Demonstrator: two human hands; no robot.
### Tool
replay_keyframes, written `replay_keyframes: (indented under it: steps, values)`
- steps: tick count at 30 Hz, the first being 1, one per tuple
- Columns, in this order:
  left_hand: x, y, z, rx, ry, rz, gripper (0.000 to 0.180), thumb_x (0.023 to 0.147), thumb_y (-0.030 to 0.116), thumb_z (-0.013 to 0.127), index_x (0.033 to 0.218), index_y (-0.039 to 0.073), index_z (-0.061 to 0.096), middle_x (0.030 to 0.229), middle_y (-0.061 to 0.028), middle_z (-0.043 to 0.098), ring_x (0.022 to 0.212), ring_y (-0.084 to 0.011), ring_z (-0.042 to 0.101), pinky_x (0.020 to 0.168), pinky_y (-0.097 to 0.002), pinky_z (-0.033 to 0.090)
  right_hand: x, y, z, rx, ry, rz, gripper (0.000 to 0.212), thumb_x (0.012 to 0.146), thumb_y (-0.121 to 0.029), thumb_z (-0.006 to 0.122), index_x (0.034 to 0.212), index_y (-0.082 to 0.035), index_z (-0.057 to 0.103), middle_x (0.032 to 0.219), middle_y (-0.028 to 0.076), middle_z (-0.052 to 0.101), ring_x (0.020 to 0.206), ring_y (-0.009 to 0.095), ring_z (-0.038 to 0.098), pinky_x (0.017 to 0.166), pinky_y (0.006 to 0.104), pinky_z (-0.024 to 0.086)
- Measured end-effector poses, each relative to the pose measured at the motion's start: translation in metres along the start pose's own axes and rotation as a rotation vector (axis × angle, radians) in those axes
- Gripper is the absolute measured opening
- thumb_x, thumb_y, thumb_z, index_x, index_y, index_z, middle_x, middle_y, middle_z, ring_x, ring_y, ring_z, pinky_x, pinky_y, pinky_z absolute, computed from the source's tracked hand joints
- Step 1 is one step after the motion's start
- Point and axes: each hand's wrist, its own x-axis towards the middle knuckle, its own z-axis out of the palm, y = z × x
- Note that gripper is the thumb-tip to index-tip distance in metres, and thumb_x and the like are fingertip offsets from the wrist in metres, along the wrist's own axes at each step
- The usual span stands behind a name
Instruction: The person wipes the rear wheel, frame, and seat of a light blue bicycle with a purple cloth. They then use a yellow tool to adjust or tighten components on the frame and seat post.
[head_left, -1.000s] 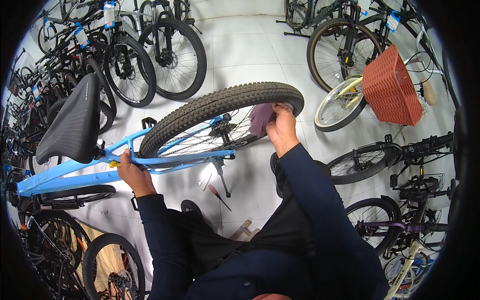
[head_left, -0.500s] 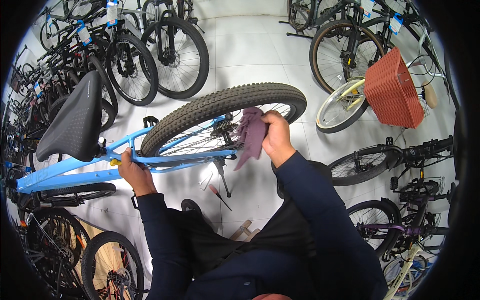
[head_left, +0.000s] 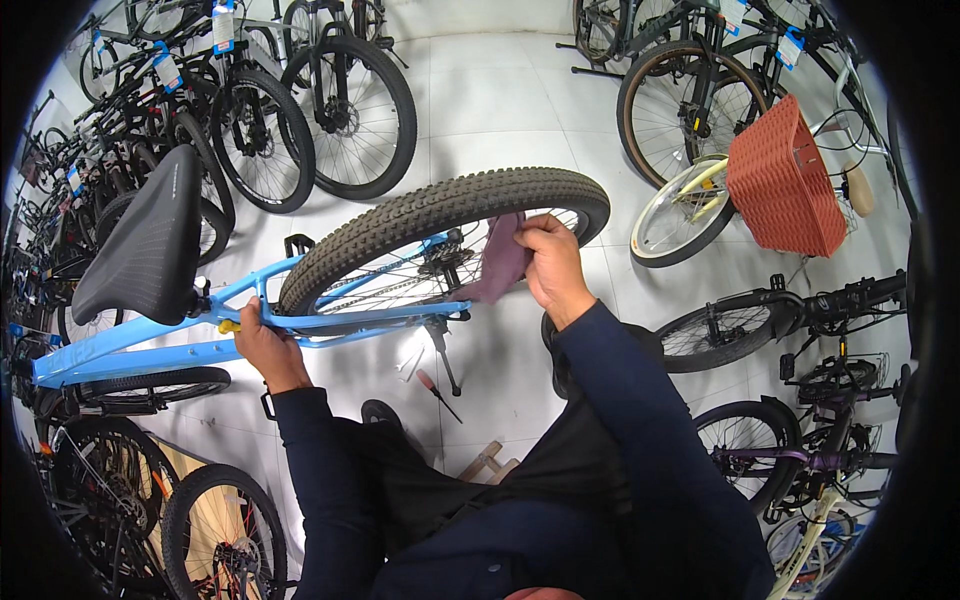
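Note:
A blue bicycle frame (head_left: 140,345) with a black saddle (head_left: 150,240) stretches across my left side. Its knobby rear wheel (head_left: 450,195) slants away in front of me. My left hand (head_left: 268,350) is closed round the frame tube near the front of that wheel; a small yellow piece (head_left: 229,326), mostly hidden, shows beside the fingers. My right hand (head_left: 552,265) pinches a purple cloth (head_left: 503,262), which lies against the spokes inside the rim, right of the hub and sprockets (head_left: 447,262). The kickstand (head_left: 445,355) points down below the hub.
On the floor between my feet and the wheel lie a screwdriver (head_left: 438,395) and a wrench (head_left: 410,362). A wooden piece (head_left: 488,463) is by my legs. Bicycles crowd the left side; to the right stand a bicycle with a red-brown basket (head_left: 785,180) and several others.
My right hand has shifted slightly with the cloth. The cloth's loose lower end, which hung toward the floor, now sits bunched closer to the spokes. My left hand stays on the frame.

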Motion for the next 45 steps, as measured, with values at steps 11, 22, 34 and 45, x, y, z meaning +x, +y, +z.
replay_keyframes:
  steps: [11, 22, 34, 45]
  values:
    - [0.004, -0.003, -0.006, 0.015, -0.025, 0.01, 0.014, 0.093, 0.01, 0.064, 0.081, 0.004, 0.059, 0.077, 0.0012, 0.056, 0.065, -0.0082, 0.053, 0.06, -0.0255, 0.044, 0.016, -0.011, -0.008, 0.293, 0.242, -0.101, 0.015, 0.092, 0.007, 0.053, 0.102, -0.001, 0.06, 0.106, 0.012, 0.066, 0.102, 0.025, 0.063, 0.1, 0.0377, 0.051]
    - [-0.002, 0.002, 0.0, 0.002, -0.024, 0.011, 0.015, 0.094, 0.013, 0.063, 0.085, 0.002, 0.059, 0.078, -0.0009, 0.056, 0.066, -0.0107, 0.056, 0.061, -0.0284, 0.048, 0.002, 0.002, 0.002, 0.049, -0.104, -0.12, 0.015, 0.089, 0.012, 0.059, 0.097, -0.001, 0.061, 0.096, 0.008, 0.065, 0.087, 0.014, 0.062, 0.085, 0.0287, 0.052]
    - [0.001, -0.002, -0.003, 0.01, -0.026, 0.008, 0.017, 0.094, 0.013, 0.064, 0.079, 0.006, 0.058, 0.073, 0.0022, 0.054, 0.06, -0.0072, 0.051, 0.055, -0.0251, 0.041, -0.016, -0.004, 0.014, 0.117, 0.107, 0.102, 0.013, 0.082, 0.01, 0.055, 0.092, 0.004, 0.059, 0.093, 0.015, 0.063, 0.086, 0.024, 0.063, 0.081, 0.0393, 0.056]
    - [0.003, -0.001, -0.004, 0.02, -0.021, 0.006, 0.014, 0.094, 0.011, 0.063, 0.083, 0.004, 0.059, 0.077, 0.0003, 0.055, 0.066, -0.0091, 0.053, 0.061, -0.0271, 0.044, -0.002, 0.009, 0.017, 0.134, -0.122, -0.066, 0.014, 0.086, 0.01, 0.06, 0.094, -0.001, 0.063, 0.095, 0.01, 0.066, 0.089, 0.017, 0.063, 0.085, 0.0312, 0.052]
